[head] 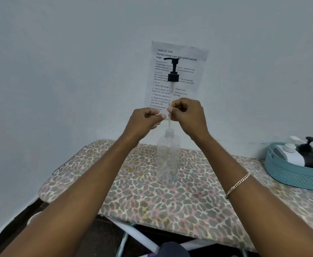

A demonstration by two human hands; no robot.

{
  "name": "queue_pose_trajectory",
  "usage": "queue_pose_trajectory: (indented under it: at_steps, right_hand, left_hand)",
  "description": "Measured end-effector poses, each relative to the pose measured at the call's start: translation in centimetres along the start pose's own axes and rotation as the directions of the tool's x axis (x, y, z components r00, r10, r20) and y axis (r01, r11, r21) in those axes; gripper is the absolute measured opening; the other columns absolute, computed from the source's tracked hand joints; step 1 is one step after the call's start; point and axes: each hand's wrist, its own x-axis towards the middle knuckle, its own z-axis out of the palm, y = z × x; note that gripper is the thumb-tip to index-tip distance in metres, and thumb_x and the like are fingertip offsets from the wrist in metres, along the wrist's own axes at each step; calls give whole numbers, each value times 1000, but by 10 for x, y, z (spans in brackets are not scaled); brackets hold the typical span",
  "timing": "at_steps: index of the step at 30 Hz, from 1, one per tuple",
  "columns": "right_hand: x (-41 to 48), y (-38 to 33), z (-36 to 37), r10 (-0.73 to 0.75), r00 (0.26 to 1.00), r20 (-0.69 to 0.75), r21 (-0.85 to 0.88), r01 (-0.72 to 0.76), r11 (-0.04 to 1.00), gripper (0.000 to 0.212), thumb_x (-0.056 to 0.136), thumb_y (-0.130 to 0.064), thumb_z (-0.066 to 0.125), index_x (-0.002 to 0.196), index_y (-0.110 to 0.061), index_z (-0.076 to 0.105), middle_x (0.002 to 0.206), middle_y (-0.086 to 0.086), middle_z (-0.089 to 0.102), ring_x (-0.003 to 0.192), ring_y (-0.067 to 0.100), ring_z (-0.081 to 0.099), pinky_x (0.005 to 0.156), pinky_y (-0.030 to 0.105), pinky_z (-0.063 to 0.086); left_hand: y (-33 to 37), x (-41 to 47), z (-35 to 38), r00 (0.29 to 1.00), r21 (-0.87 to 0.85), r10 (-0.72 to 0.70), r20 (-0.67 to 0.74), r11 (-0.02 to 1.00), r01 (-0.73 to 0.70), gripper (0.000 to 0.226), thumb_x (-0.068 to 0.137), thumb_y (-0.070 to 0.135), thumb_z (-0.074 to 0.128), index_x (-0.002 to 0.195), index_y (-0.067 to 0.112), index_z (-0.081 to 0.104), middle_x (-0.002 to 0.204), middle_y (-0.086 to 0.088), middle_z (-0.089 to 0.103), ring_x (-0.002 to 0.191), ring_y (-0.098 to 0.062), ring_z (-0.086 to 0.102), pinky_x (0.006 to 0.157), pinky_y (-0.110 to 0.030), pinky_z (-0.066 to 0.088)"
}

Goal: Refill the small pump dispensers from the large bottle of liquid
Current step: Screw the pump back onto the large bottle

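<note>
The right hand (pixel 187 112) is pinching the pump (pixel 173 71) tube (pixel 169 123) standing in the bottle (pixel 168 156); the left hand (pixel 148 117) is hovering curled beside it.

We seem to be in a plain room of a home: an ironing board (pixel 170 201) with a leopard-print cover stands against a bare pale wall (pixel 59 71). A printed task sheet (pixel 189 58) is stuck to that wall, and a teal plastic basket (pixel 285 175) of pump bottles (pixel 291 154) sits on the board's right end.

clear plastic bottle (pixel 168 158): 1 | black pump head with clear dip tube (pixel 173 77): 1 | teal slatted plastic basket (pixel 291 176): 1 | printed paper sheet (pixel 194 71): 1
</note>
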Motion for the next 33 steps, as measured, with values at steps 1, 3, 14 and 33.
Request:
queue_pose_trajectory:
  at_steps: [1,3,14,33]
  right_hand:
    - [-2,3,1,4,1000,5,-11,-4,1000,6,91,-13,78,87,-10,77,78,1,77,75,19,76,79,41,66]
    - [-8,8,3,27,1000,14,-23,-27,999,7,90,-17,80,85,-13,78,78,-3,77,70,9,71,75,34,60]
    - [-40,29,6,136,988,72,76,-142,987,4,88,-15,80,84,-13,80,82,2,79,85,27,75,88,51,61]
    - [-37,32,1,123,985,120,104,-136,985,40,88,-29,80,126,-24,70,84,8,77,90,29,77,99,56,58]
  left_hand:
    - [-3,-2,1,1000,15,-1,4,1000,1,41,92,30,83,124,7,72,110,-9,78,100,-18,79,99,-41,62]
    - [-9,-7,4,1000,46,1,7,999,-1,43,91,33,84,125,9,73,108,-7,77,101,-17,77,98,-41,63]
    - [-31,-26,15,992,159,-44,121,987,24,77,66,59,89,132,25,70,116,6,76,103,-10,76,100,-41,60]
    - [-38,-36,21,995,222,-20,101,975,-3,60,84,49,87,135,24,69,128,9,69,111,-8,70,93,-31,55]
